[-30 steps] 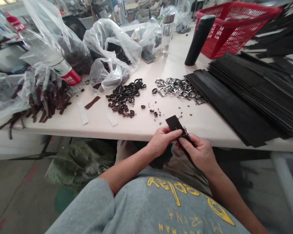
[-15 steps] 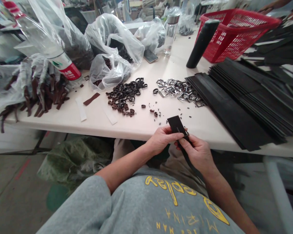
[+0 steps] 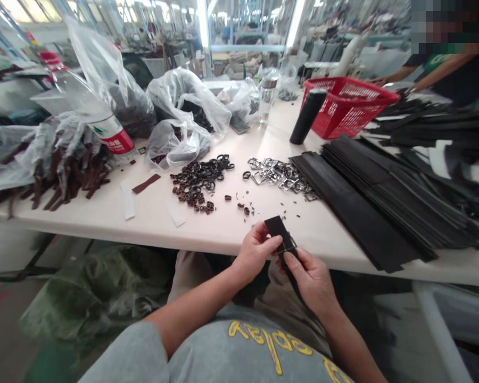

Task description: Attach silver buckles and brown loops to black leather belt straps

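Both hands pinched one black strap [image 3: 278,232] at the near edge of the worktop [image 3: 223,223]. The left hand [image 3: 253,252] gripped its upper end; the right hand [image 3: 309,276] clamped just below. The strap's long axis ran up and away between them, tail dropping under the right palm. Silver buckles [image 3: 281,175] lay well beyond, nearer the right hand.

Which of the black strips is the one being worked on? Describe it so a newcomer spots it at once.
Start at the white table and find its near edge, in front of the grey-shirted person. There the left hand and right hand pinch one black leather strip, its end sticking up. Unlike the flat stack of black strips to the right, it is lifted off the table.
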